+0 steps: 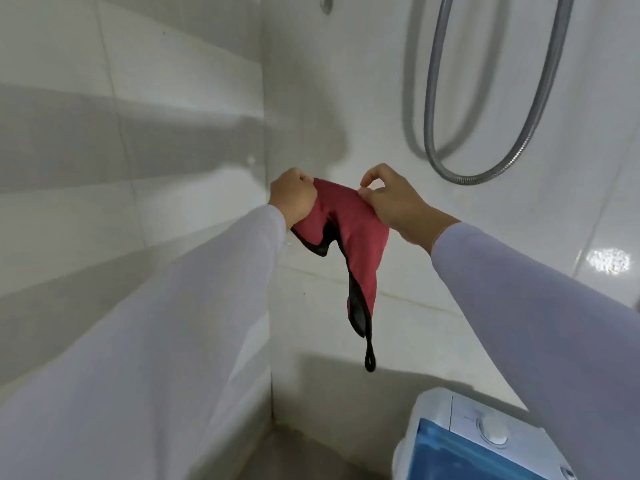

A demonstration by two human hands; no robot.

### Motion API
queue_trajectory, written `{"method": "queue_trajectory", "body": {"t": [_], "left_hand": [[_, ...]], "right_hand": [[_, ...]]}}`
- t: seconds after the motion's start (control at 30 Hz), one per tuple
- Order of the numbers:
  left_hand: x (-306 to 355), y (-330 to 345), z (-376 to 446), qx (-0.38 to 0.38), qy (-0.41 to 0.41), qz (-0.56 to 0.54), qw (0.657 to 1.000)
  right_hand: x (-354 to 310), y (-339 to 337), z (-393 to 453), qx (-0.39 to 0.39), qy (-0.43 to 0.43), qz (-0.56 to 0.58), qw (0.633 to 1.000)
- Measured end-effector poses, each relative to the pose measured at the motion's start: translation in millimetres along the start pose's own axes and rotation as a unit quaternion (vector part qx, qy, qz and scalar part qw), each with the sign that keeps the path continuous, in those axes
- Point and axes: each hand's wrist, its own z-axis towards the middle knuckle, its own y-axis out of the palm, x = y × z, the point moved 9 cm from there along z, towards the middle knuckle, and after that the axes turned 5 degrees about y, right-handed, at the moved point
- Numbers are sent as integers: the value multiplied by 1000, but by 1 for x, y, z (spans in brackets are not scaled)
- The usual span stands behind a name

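**A:** How far along is this?

**B:** About midway, I'd judge. The red fabric cloth with black edging (360,237) is off any surface, held up in the air at the centre of the view in front of the white tiled wall corner (266,98). It isn't hung or put away yet.

**A:** And the grip?

**B:** Both are closed on it. The left hand (292,197) is a fist bunched round the cloth's end at 9 o'clock. The right hand (394,209) pinches the other end between thumb and fingers at 3 o'clock. The top edge is stretched between them and the rest droops towards 6 o'clock, ending in a thin black hanging loop (370,358).

**A:** What's left, then?

**B:** Probably wringing it or shaking it out, then hanging it. A grey metal wall hook (326,3) shows at 12 o'clock, well above the hands. The ribbed steel shower hose (485,174) curves down the wall at 1 o'clock.

**A:** Any containers?

**B:** One: a small white plastic washing machine (464,414) at 5 o'clock, below the right sleeve. Its translucent blue lid (460,455) looks shut, so I can't tell what is inside. The cloth hangs well above it and touches nothing.
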Motion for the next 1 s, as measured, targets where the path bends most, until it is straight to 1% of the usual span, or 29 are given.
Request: {"method": "queue_trajectory", "body": {"t": [0.1,0.17,0.23,0.3,0.37,0.47,0.53,0.63,0.67,0.73,0.8,1.0], "left_hand": [[23,-38,43,27,-19,-1,999],[42,-61,70,31,-26,5,999],[61,-84,93,37,-33,9,999],[75,-105,114,43,-48,10,998],[86,-121,134,43,-56,-3,997],[105,-135,164,26,-33,-51,998],[122,-141,183,-10,9,-66,998],[149,-147,206,-58,87,-18,994],[155,-147,213,-76,102,-3,992],[159,-144,226,-102,109,24,988],[159,-141,241,-107,104,67,987],[138,-120,268,-120,43,146,981]], "right_hand": [[-31,4,31,-101,48,-13,994],[-50,-2,49,-151,82,-17,985],[-77,-11,62,-190,100,13,977],[-109,-22,75,-202,101,28,974],[-145,-41,91,-164,82,19,983],[-193,-75,122,-53,33,-27,998],[-216,-92,142,-9,12,-44,999],[-240,-108,168,40,2,-86,995],[-246,-111,176,54,0,-106,993],[-254,-111,190,70,0,-133,989],[-255,-107,205,71,8,-148,986],[-248,-85,228,78,26,-220,972]]}}
